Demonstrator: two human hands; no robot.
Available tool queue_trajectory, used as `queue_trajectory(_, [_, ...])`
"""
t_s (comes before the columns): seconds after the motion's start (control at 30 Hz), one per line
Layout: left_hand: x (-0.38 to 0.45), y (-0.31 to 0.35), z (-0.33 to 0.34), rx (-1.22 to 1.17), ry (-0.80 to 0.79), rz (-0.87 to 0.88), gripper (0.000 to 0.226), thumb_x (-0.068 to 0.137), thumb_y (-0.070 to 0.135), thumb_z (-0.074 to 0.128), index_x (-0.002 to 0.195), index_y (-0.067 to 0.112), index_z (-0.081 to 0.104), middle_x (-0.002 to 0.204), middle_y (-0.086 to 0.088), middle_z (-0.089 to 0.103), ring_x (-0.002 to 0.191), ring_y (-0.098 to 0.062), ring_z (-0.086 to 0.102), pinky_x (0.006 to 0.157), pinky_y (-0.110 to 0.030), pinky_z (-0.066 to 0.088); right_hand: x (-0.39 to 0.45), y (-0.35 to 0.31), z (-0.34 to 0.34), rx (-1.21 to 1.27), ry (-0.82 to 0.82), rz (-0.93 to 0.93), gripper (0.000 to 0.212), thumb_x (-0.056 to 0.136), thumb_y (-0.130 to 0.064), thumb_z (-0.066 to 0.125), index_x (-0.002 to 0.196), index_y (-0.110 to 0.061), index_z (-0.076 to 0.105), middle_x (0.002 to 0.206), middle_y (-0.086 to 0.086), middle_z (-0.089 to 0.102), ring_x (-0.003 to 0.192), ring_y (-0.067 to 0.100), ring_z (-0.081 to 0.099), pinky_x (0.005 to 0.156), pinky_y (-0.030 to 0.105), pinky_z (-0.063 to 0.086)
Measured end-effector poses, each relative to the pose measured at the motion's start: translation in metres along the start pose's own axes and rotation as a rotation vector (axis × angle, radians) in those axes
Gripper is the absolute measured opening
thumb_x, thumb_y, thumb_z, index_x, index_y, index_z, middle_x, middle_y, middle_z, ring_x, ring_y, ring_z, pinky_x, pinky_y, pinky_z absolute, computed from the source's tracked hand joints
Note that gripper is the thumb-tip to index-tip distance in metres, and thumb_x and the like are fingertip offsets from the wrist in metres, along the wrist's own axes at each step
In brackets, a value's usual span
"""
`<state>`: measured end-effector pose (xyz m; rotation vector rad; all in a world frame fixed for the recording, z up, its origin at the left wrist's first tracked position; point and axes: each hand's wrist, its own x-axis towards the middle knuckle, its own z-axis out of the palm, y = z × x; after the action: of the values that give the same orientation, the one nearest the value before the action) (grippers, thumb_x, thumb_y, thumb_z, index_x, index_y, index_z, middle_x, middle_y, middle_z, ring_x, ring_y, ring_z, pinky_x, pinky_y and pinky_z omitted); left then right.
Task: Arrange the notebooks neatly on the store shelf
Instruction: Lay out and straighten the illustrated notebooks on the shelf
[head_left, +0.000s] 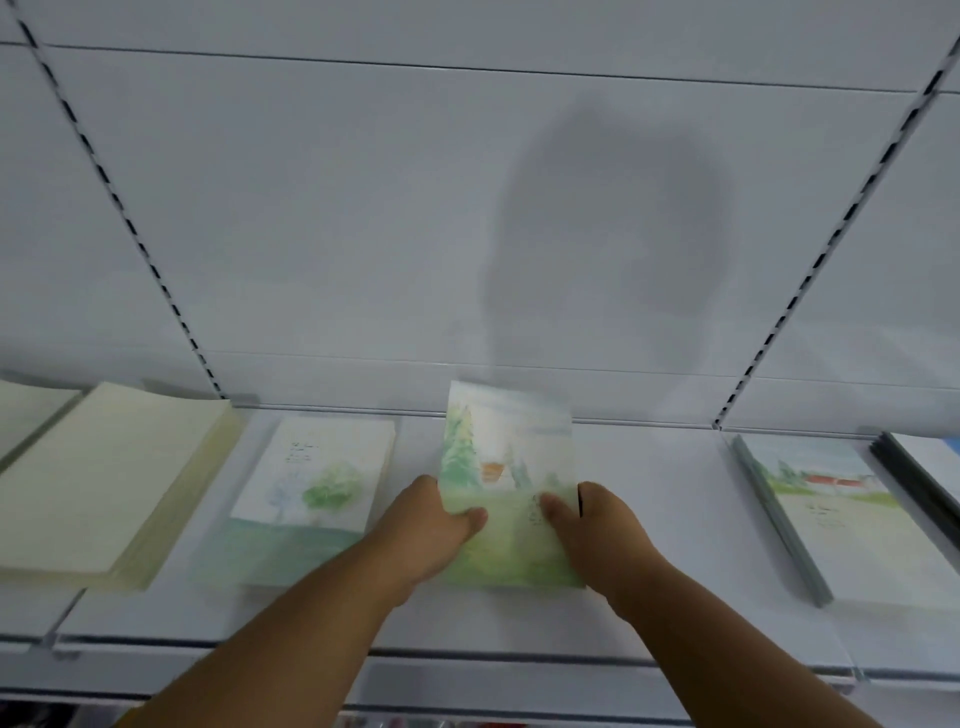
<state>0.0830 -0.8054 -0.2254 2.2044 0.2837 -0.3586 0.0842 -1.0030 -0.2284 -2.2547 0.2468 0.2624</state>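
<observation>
both hands, left hand (431, 525) and right hand (587, 525), are pinching a watercolour-cover notebook stack (506, 483) by its sides, each grip thumb-on-top, seemingly settling it on the white shelf (649, 519) between neighbouring stacks; next it is likely needing squaring to the row.
</observation>
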Motion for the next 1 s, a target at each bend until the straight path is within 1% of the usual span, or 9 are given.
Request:
queue_trajectory(0.07, [-0.004,0.0,-0.003,0.245,0.028,-0.038,0.05,0.084,0.053,0.065,0.115,0.015,0.054,0.108,-0.001,0.064,0.096,-0.021,0.063,0.085,-0.033,0.053,0.004,-0.002,0.008,-0.057,-0.077,0.09,0.037,0.097,-0.047,0.054,0.093,-0.011,0.06,0.088,0.004,0.065,0.078,0.02,0.064,0.066,0.034,0.056])
queue_trajectory(0.17, [-0.012,0.003,-0.005,0.468,0.072,-0.023,0.059,0.087,0.059,0.058,0.123,0.013,0.051,0.121,-0.006,0.059,0.107,-0.025,0.06,0.083,-0.031,0.048,0.008,-0.008,0.014,-0.175,-0.082,0.091,0.04,0.096,-0.05,0.055,0.095,-0.01,0.063,0.09,0.004,0.067,0.084,0.022,0.066,0.08,0.038,0.059])
queue_trajectory(0.3, [-0.014,-0.001,-0.007,0.494,0.088,-0.052,0.071,0.087,0.062,0.055,0.133,0.009,0.045,0.133,-0.01,0.044,0.115,-0.027,0.056,0.089,-0.032,0.046,0.007,-0.023,0.013,-0.45,-0.103,0.041,0.042,0.1,-0.055,0.045,0.095,-0.015,0.056,0.082,-0.003,0.06,0.069,0.015,0.063,0.061,0.026,0.05])
queue_trajectory(0.43, [-0.021,-0.003,-0.008,0.456,0.1,-0.024,0.07,0.088,0.062,0.054,0.133,0.009,0.045,0.131,-0.009,0.041,0.114,-0.025,0.055,0.089,-0.033,0.046,0.002,-0.022,0.017,-0.594,-0.041,0.047,0.059,0.097,-0.065,0.038,0.113,-0.012,0.056,0.093,0.0,0.062,0.087,0.021,0.064,0.078,0.033,0.055])
queue_trajectory(0.53, [-0.032,-0.009,-0.014,0.445,0.061,0.047,0.074,0.087,0.063,0.055,0.135,0.009,0.041,0.131,-0.009,0.044,0.115,-0.025,0.054,0.089,-0.033,0.046,-0.01,-0.017,0.008,-0.611,0.014,0.027,0.068,0.09,-0.077,0.036,0.107,-0.013,0.056,0.096,0.001,0.065,0.084,0.017,0.061,0.069,0.03,0.047])
queue_trajectory(0.63, [-0.046,-0.018,-0.019,0.547,-0.008,0.173,0.094,0.082,0.058,0.065,0.15,0.009,0.022,0.137,-0.009,0.046,0.119,-0.024,0.053,0.092,-0.031,0.046,-0.033,-0.011,-0.003,-0.589,-0.129,-0.082,0.055,0.085,-0.077,0.05,0.09,-0.022,0.056,0.082,-0.005,0.061,0.07,0.008,0.056,0.058,0.024,0.04])
queue_trajectory(0.73, [-0.051,-0.027,-0.016,0.757,0.018,0.285,0.096,0.089,0.031,0.067,0.156,0.008,0.003,0.14,-0.012,0.044,0.119,-0.026,0.052,0.094,-0.032,0.047,-0.046,-0.006,-0.006,-0.729,-0.203,-0.161,0.043,0.08,-0.068,0.066,0.082,-0.029,0.048,0.082,-0.009,0.053,0.071,0.007,0.05,0.057,0.023,0.035])
queue_trajectory(0.83, [-0.051,-0.03,-0.01,0.806,0.073,0.312,0.082,0.089,0.008,0.056,0.155,0.006,0.008,0.134,-0.013,0.046,0.113,-0.027,0.053,0.088,-0.032,0.047,-0.046,0.0,-0.002,-0.776,-0.179,-0.216,0.037,0.087,-0.058,0.065,0.087,-0.025,0.048,0.081,-0.01,0.048,0.076,0.013,0.05,0.059,0.025,0.034])
queue_trajectory(1.0, [-0.048,-0.029,-0.01,0.805,0.079,0.312,0.068,0.086,0.01,0.057,0.148,0.009,0.029,0.121,-0.011,0.052,0.107,-0.027,0.057,0.081,-0.031,0.047,-0.046,0.006,-0.002,-0.776,-0.17,-0.284,0.033,0.096,-0.052,0.056,0.095,-0.021,0.046,0.089,-0.005,0.047,0.084,0.017,0.049,0.072,0.028,0.035])
